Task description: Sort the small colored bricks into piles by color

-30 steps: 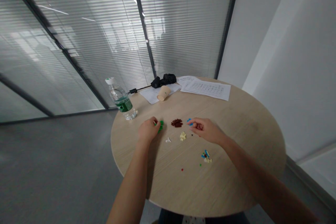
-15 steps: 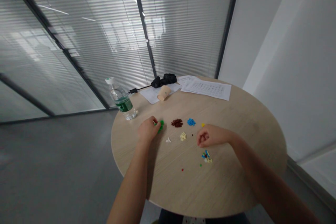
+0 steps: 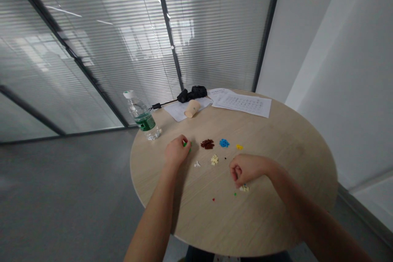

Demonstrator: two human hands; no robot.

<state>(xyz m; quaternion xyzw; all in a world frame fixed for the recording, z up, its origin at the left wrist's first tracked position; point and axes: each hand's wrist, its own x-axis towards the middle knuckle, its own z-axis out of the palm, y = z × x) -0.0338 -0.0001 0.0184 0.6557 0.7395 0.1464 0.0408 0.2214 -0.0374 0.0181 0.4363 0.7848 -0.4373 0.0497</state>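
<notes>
My left hand (image 3: 177,150) curls over a small pile of green pieces (image 3: 189,147), with green showing between its thumb and fingers. My closed right hand (image 3: 248,168) hovers over a mixed cluster of tiny pieces, its fingertips pointing down. Cream pieces (image 3: 245,188) of that cluster show beside the hand, which hides the rest. Whatever the right fingers hold is out of sight. Between the hands are piles of dark brown pieces (image 3: 207,144), blue pieces (image 3: 224,143) and cream pieces (image 3: 214,159). Yellow pieces (image 3: 239,147) lie beyond the right hand, and white pieces (image 3: 197,164) near the left wrist.
Single red (image 3: 213,199) and green (image 3: 235,194) bits lie toward the near edge of the round table (image 3: 270,221). At the back left stands a water bottle (image 3: 144,118). A paper cup (image 3: 192,108) on its side, printed sheets (image 3: 245,104) and a black bundle (image 3: 193,93) occupy the far edge.
My right hand has drawn back from the blue pile toward me and now covers most of the mixed cluster, uncovering the yellow pieces. My left hand has shifted slightly further over the green pile.
</notes>
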